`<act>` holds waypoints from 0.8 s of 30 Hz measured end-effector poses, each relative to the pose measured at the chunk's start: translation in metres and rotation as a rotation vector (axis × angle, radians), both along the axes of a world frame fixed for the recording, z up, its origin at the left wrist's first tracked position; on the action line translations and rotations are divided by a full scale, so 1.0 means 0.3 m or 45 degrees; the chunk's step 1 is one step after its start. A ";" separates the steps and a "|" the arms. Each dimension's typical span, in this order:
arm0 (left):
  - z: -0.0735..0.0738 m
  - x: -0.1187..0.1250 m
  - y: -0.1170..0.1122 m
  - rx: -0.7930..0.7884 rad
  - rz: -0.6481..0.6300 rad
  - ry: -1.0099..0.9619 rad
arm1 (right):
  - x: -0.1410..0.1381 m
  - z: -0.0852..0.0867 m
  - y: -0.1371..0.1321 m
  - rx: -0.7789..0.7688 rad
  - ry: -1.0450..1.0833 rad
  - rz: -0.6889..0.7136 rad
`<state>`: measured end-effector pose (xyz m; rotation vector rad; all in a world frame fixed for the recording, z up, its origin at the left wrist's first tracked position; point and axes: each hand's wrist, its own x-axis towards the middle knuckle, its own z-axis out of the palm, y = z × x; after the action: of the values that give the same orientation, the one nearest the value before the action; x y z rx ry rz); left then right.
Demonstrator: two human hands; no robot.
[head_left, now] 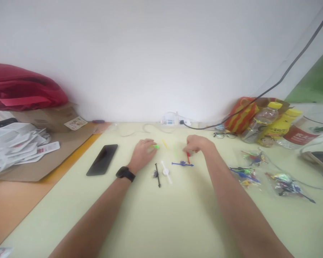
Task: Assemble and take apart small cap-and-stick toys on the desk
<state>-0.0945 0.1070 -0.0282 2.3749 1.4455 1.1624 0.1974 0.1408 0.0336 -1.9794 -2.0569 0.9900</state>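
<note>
My left hand [144,152], with a black watch on its wrist, has its fingers closed at a small bright green plastic piece [156,146]. The fingers of my right hand [196,144] are pinched on a red plastic arrow [188,157], partly hidden by them. Just below it lies a blue plastic arrow [182,163] with a round centre. Nearer to me a black arrow [157,175] and a white arrow [166,172] lie side by side. Between my hands are a thin yellow piece [165,144] and a pale green piece [175,151], both blurred.
A phone [102,159] lies at the left. Several clear bags of coloured arrows [247,175] are at the right, below eyeglasses [224,135] and bottles [276,125]. A cable [280,80] runs to a power strip [172,120] at the wall. Cardboard [45,168] covers the left side.
</note>
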 end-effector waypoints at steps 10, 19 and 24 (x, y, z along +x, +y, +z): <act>0.001 -0.006 -0.006 -0.072 0.060 0.049 | -0.002 0.026 -0.018 -0.064 0.253 0.068; 0.058 0.078 -0.053 -0.152 -0.171 -0.480 | -0.178 -0.013 -0.032 0.235 1.196 0.194; 0.028 0.100 -0.039 -0.266 -0.242 -0.815 | -0.282 -0.026 -0.050 0.285 1.112 0.110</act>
<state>-0.0644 0.0954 -0.0199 1.7193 1.0371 1.4493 0.1127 0.1259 0.0259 -1.0515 -1.6423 1.2633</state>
